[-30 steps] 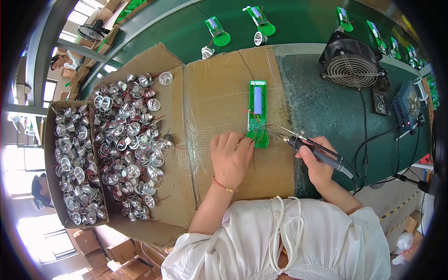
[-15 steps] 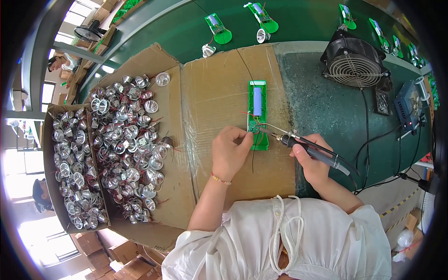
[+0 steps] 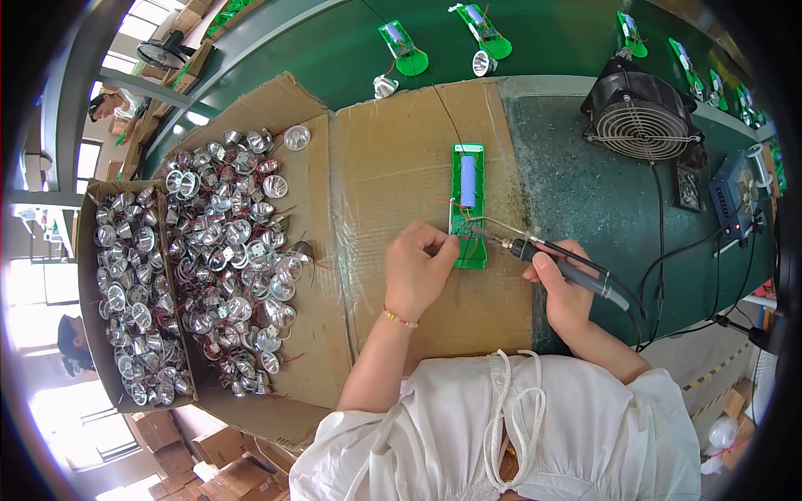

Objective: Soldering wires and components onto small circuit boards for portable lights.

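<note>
A green plastic housing lies lengthwise on the cardboard in front of me. It holds a purple cylindrical battery, with thin red wires and a small circuit board below it. My left hand is pinched closed at the housing's left edge by the board; whatever is between the fingertips is hidden. My right hand grips a soldering iron with a black cable and a thin metal feed tube. Its tip reaches over the board from the right; whether it touches is too small to tell.
Left, a cardboard box holds many silver reflector cups with red wires. A black fan and a blue soldering station stand right. Along the far green belt lie several green housings. Cables run down the right side.
The whole view has shifted slightly, so things sit a little farther right. Both hands and the soldering iron stay in nearly the same place at the housing.
</note>
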Demonstrator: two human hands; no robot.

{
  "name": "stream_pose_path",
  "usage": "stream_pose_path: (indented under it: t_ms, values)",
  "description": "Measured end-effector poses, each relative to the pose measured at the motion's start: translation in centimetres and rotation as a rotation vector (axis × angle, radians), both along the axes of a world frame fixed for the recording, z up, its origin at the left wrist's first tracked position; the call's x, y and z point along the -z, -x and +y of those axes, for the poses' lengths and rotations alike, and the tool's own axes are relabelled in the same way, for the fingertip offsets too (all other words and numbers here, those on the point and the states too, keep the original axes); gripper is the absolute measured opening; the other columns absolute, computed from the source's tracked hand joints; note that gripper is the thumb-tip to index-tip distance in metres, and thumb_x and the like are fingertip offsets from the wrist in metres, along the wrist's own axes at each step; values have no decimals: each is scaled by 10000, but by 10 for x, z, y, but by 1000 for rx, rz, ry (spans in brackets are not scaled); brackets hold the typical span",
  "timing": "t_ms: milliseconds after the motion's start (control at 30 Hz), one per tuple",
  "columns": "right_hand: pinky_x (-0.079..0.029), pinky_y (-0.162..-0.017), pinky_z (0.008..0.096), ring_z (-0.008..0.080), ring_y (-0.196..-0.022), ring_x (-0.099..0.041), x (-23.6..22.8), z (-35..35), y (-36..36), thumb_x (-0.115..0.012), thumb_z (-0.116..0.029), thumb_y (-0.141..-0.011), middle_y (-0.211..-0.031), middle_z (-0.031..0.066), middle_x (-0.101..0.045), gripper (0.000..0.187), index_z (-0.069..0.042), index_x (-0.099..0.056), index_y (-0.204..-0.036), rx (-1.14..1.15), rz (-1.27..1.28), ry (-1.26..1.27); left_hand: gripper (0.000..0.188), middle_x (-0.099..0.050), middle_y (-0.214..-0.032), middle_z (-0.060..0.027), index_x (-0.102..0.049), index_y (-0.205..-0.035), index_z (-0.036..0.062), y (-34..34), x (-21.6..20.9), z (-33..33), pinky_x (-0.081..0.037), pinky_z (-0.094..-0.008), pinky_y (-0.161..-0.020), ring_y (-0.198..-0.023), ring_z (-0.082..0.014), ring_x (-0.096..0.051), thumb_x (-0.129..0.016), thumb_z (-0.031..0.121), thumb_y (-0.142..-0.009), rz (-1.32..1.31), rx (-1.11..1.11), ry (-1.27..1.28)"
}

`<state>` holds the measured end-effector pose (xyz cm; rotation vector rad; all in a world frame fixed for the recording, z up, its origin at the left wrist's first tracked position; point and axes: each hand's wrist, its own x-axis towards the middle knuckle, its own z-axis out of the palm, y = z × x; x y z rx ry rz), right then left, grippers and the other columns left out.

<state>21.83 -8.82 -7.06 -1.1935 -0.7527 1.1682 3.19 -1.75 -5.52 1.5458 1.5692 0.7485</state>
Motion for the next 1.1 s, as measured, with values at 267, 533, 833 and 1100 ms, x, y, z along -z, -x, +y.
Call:
stream_pose_path:
  t_ms: [267,533,833,1100]
  values:
    - [-466,-562,229,103,-621,-595,-6,-10,-12,-642,-102,-820,-713,90,-639,175,32,-546,-880,6,-326,-183,132,-590,-699,-112,-633,-682,9,-1,1,2,-458,-306,-565,-594,-218,-589,-643,131,-731,-16,0,-19]
    - [-476,-580,243,119,-639,-606,0,-16,-36,-637,-90,-817,-713,91,-638,159,27,-543,-870,89,-322,-161,144,-636,-739,-136,-647,-722,6,3,-18,-1,-472,-305,-576,-621,-224,-625,-640,149,-737,25,56,-62]
    - [-461,-577,249,130,-615,-585,1,-6,-58,-602,-95,-829,-689,95,-607,138,18,-529,-863,169,-367,-155,151,-649,-656,-139,-667,-796,-10,13,-8,29,-480,-279,-535,-558,-162,-626,-633,130,-751,109,179,-21]
    - [-490,-591,245,125,-637,-606,-13,-23,-102,-611,-63,-816,-723,97,-624,127,25,-534,-866,370,-424,-121,197,-624,-558,-114,-679,-683,11,57,-13,233,-498,-336,-522,-514,-230,-629,-580,177,-725,427,-55,-390]
